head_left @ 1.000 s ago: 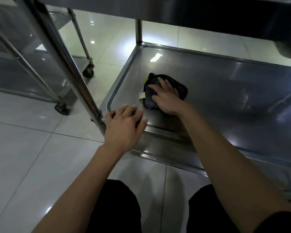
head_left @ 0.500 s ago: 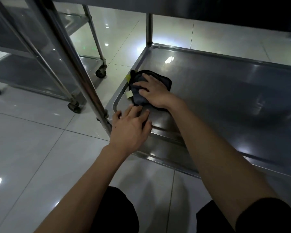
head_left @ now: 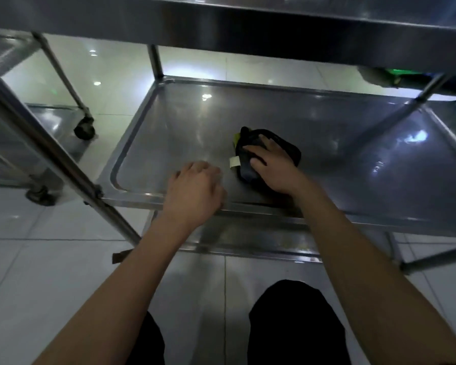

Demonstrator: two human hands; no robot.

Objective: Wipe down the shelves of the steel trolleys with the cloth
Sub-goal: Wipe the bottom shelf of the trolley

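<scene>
the right hand (head_left: 270,167) lies flat with spread fingers on the dark folded cloth (head_left: 267,154), pressing it to the middle shelf (head_left: 353,143) near the front lip. unwiped steel stretches toward 2 o'clock, the shelf's long axis running 9 to 3. the left hand (head_left: 194,191) curls over the front rim at 8 o'clock from the cloth. soft fabric, a pale tag, slick glossy metal.

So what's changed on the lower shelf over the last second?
The right hand has slid the dark cloth from the shelf's left edge toward its middle. The left hand has curled its fingers and shifted right along the front rim. The right hand still presses flat on the cloth; the neighbouring trolley has not moved.
</scene>
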